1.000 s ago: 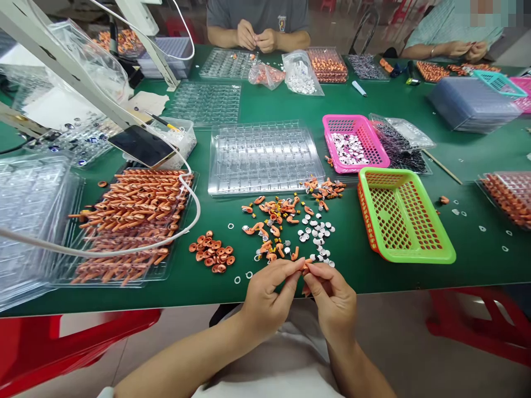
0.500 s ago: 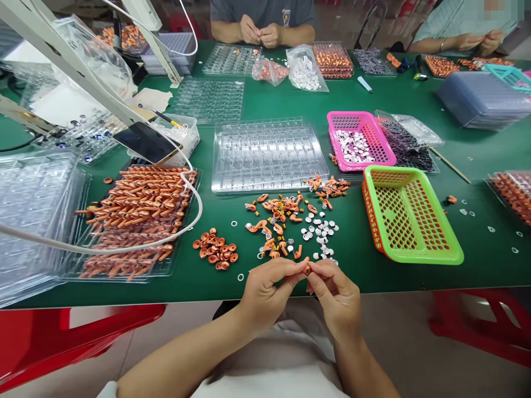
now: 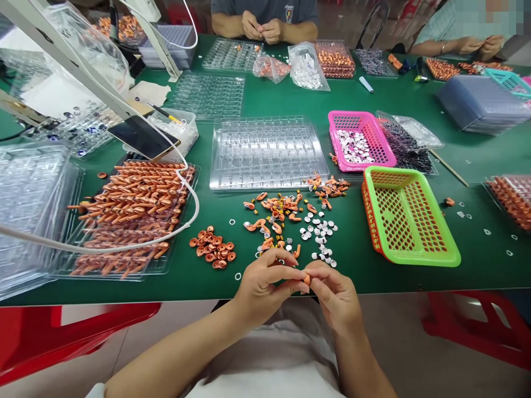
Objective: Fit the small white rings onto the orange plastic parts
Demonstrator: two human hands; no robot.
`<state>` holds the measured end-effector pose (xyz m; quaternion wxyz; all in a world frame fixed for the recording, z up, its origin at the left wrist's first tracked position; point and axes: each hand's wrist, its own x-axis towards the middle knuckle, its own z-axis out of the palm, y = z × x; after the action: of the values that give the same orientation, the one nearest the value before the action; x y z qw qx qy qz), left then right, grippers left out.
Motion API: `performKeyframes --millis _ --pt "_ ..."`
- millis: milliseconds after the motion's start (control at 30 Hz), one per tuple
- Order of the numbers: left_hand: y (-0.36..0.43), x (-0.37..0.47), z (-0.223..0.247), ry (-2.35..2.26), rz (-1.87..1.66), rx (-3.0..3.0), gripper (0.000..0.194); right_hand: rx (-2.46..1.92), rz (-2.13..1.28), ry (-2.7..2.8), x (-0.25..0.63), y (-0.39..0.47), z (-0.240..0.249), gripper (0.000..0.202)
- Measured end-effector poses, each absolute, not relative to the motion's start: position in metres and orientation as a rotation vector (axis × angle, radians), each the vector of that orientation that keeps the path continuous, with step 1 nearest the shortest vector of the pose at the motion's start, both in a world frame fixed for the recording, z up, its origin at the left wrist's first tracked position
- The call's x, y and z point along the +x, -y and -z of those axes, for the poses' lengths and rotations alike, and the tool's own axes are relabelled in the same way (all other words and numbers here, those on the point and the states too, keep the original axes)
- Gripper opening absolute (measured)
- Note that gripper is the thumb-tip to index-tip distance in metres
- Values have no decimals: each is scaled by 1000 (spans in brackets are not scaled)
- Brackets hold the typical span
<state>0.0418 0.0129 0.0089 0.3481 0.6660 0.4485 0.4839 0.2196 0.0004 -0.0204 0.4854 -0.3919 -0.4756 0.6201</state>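
Between the fingertips of both hands is a small orange earbud shell (image 3: 306, 279), held just over the near table edge. My left hand (image 3: 265, 287) pinches it from the left with thumb and forefinger, its other fingers curled. From the right, my right hand (image 3: 337, 293) pinches the same piece; its far fingers are partly hidden. Beyond the hands lie loose orange earbud stems and parts (image 3: 277, 213) with small yellow bits among them. White and silver discs (image 3: 320, 232) are scattered to their right. A pile of copper-coloured round caps (image 3: 212, 247) sits to the left.
Clear trays (image 3: 267, 155) lie mid-table, and trays of orange shells (image 3: 136, 204) stand left under a white cable (image 3: 198, 204). A green basket (image 3: 440, 254) and a pink basket (image 3: 338, 157) are on the right. A co-worker's hands (image 3: 263, 27) are across the table.
Both hands have lowered slightly, and the orange shell has turned between the fingertips. The left hand's other fingers have lifted a little away from its pinch.
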Motion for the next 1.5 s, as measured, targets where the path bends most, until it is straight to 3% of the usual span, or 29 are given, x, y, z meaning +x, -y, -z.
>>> performKeyframes --millis 333,933,1500 --pt "-11 37 -16 -937 -1244 1916 29 -918 -1544 1157 223 4 17 18" --pt "-8 37 -12 -897 -1309 2020 19 -890 -1629 1096 223 2 15 16" --pt "-4 36 -9 -904 -1323 2024 23 -869 -1556 1153 223 2 16 18"
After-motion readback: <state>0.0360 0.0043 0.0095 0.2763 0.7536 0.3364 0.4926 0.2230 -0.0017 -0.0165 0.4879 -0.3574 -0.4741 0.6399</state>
